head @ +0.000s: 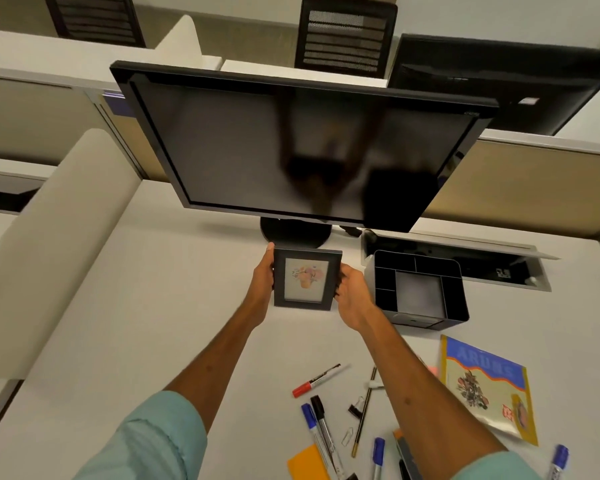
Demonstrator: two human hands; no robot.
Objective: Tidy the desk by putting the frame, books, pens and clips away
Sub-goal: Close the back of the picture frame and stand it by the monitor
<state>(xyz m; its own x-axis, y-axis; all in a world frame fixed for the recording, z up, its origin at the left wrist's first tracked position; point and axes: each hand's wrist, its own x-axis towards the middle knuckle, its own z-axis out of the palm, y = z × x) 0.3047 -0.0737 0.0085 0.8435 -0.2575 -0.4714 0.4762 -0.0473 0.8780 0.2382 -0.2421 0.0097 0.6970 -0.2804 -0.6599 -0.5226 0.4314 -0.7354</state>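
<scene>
Your left grip (262, 279) holds the left edge of the frame (305, 279), reaching up to its top corner. The frame stands upright in portrait, long axis vertical and picture facing you, directly between your two hands. Just behind its top edge sits the round monitor base (293, 232), so the frame is at the far middle of the bench (153, 323). Your right grip (353, 294) closes on the frame's right edge a little lower down. The two hands clamp it from opposite sides and neither is nearer, so by the look of it either hand could carry it alone. Just to the right of that hand, and apart from the frame, stands the black organiser (426, 318). If the frame is to go down beside it, the move is a short one to your right. Some things are hard to read. You cannot tell whether the frame's bottom edge rests on the bench or hangs just above it. Its rear stand is hidden, and your right fingers vanish behind it. Under your right forearm, what may be a second book (400, 441) shows only an orange corner and a dark edge. The illustrated book (489, 386) lies in plain view further right. The blue marker (559, 460) at the far right is cut off by the lower edge.
</scene>
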